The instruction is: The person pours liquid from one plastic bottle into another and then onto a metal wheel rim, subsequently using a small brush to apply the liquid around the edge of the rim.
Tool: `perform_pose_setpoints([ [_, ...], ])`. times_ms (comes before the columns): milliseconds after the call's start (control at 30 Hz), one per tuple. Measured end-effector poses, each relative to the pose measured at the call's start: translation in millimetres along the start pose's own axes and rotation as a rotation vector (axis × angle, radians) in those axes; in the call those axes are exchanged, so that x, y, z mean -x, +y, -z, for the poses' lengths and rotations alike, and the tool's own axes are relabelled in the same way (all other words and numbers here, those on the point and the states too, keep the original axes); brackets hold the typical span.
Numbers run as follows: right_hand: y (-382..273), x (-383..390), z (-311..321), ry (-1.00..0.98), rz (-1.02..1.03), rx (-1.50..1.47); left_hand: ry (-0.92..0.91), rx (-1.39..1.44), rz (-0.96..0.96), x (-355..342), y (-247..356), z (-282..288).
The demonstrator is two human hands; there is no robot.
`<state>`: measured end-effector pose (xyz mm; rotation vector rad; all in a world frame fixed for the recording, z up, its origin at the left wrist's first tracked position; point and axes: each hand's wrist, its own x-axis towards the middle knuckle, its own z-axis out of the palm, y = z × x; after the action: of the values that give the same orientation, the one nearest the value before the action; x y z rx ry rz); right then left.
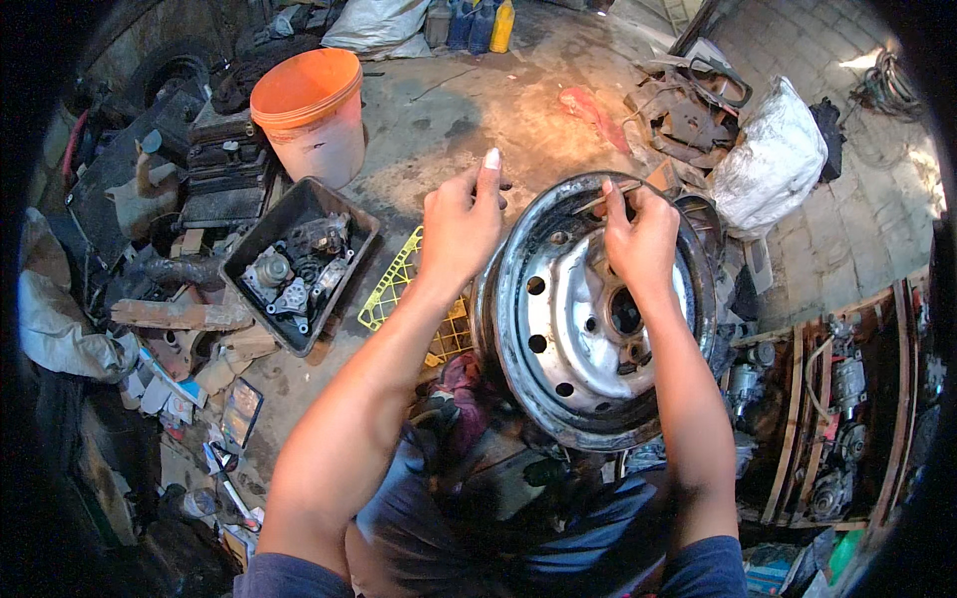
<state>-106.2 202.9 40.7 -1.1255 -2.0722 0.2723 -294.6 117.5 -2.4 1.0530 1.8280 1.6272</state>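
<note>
- while the right hand (641, 234) sits over the upper part of the steel wheel rim (570, 317), its fingers are curled in and pinching what looks like a thin stick; the thing is too small to make out properly
- left hand (461, 224) is up just off the rim's left side, fingers folded loosely, thumb sticking up with a whitish tip. can't tell if anything's tucked inside those fingers
- the rim itself is tilted right in front of the person, above the legs, bare shiny metal in the middle, dark grime round the edge, row of round holes in the disc
- yellow plastic lattice (391, 282) lies behind the left forearm, to the left of the rim
- further left there's a black plastic tray (341, 293) with greasy metal parts (289, 299) piled in it, and an orange bucket (317, 140) standing just behind that
- off to the right, a stuffed white sack (773, 164), plus a wooden rack (788, 424) lower down with more metal bits between its slats
</note>
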Motion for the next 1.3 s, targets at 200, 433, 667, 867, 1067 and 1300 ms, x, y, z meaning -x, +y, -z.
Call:
perform_pose_setpoints([
  [200, -22.2, 16.7, -12.3, -0.063, 0.004, -0.136, 0.004, -0.018, -0.011, -1.6, -9.1, 5.6],
  [433, -25.1, 25.4, -12.6, -0.079, 0.044, -0.176, -0.009, -0.056, -0.045, 0.3, -6.8, 2.7],
  [667, -13.3, 13.0, -6.2, -0.036, 0.001, -0.125, -0.032, -0.049, -0.022, 0.8, -3.3, 3.1],
  [867, -15.1, 22.6, -8.3, -0.086, 0.018, -0.232, -0.028, -0.033, -0.008, -1.4, -7.7, 4.7],
  [1067, -28.6, 40.5, -5.3, -0.211, 0.079, -0.258, -0.037, -0.031, -0.031, -0.9, -9.8, 5.3],
  [1300, -5.3, 29.2, 6.5, -0.098, 0.113, -0.175, -0.112, -0.033, -0.037, 0.1, -6.6, 2.0],
])
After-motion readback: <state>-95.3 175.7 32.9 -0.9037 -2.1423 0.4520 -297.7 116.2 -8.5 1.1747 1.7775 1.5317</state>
